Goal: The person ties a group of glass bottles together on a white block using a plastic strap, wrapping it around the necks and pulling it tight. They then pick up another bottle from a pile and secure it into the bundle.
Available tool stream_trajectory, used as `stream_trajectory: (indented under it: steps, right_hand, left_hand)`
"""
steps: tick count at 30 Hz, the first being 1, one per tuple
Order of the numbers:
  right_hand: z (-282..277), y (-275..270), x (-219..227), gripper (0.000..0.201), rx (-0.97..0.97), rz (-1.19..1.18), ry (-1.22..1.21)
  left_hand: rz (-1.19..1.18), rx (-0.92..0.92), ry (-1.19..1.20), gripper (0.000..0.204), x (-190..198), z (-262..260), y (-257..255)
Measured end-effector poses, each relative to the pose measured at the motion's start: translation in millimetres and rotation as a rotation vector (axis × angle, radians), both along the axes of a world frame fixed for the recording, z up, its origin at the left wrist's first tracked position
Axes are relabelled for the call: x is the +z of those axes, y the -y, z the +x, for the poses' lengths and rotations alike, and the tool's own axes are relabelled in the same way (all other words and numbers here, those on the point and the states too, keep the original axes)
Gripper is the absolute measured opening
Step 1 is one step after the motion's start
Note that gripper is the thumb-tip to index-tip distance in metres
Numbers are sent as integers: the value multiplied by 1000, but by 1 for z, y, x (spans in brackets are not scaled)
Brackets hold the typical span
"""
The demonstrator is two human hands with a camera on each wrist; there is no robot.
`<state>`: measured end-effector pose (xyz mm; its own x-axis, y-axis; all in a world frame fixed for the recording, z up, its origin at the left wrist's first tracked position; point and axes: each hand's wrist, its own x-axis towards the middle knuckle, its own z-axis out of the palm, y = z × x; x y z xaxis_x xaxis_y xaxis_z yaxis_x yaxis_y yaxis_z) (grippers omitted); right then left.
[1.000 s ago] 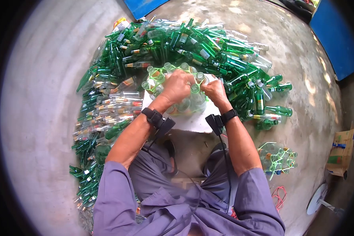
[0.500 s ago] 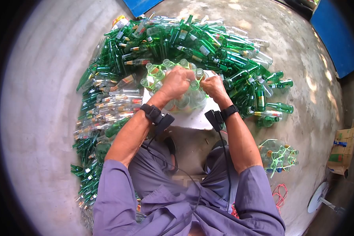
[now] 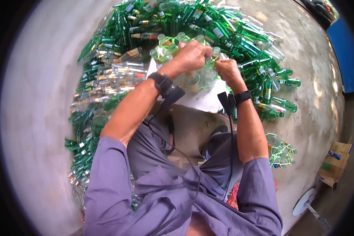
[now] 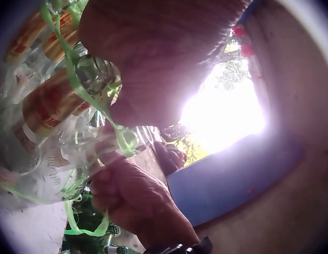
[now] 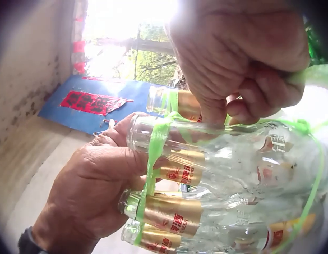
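A bundle of clear glass bottles (image 3: 191, 80) with gold neck labels stands upright on a white board (image 3: 185, 103), laced round the necks with green plastic strap (image 5: 159, 138). My left hand (image 3: 192, 57) is over the bottle tops with curled fingers. Its thumb and forefinger pinch the strap beside a bottle neck (image 5: 140, 132), which partly hides the fingertips. At the bundle's right side my right hand (image 3: 230, 72) grips the strap in curled fingers. In the left wrist view, a loose strap loop (image 4: 90, 232) hangs below that hand.
Green bottles (image 3: 177, 17) lie heaped beyond the board, curving to both sides, with clear bottles (image 3: 106, 74) on the left. Another strapped bundle (image 3: 281, 153) stands on the floor at right. Farther right are a cardboard box (image 3: 335, 163) and a round white disc (image 3: 304, 201).
The head view has tilted, so the bundle and hands appear higher and farther right. My right hand has drawn slightly toward me along the bundle's side; the left stays over the necks.
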<state>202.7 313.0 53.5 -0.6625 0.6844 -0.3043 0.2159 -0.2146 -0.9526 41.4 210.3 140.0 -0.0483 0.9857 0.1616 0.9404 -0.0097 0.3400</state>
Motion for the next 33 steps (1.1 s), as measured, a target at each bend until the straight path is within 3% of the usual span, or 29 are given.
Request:
stream_trajectory:
  steps: [1,2,4,5,12,20,26,33]
  right_hand:
    - [0,5,1,27,-25,-6,-13]
    - [3,-6,-22,27,126,320,-74]
    - [5,8,8,23,22,-17,-18]
    - [4,6,7,23,31,-71,-21]
    - [12,-6,2,19,124,-232,-119]
    - [18,-8,12,17,172,-258,-115]
    - [30,-13,21,22,220,68,-30]
    - [44,-13,31,28,189,200,101]
  left_hand:
    - [-8,1,-20,28,1,0,-1]
    - [-19,1,-38,28,0,0,-1]
    - [-87,8,-92,30,0,1,0]
    - [-110,22,-75,29,2,3,1]
    - [-158,30,-37,26,4,5,2]
    - [-98,-10,-10,25,2,-1,0]
    - [-105,32,28,19,7,1,2]
    - [-52,3,-66,19,7,3,2]
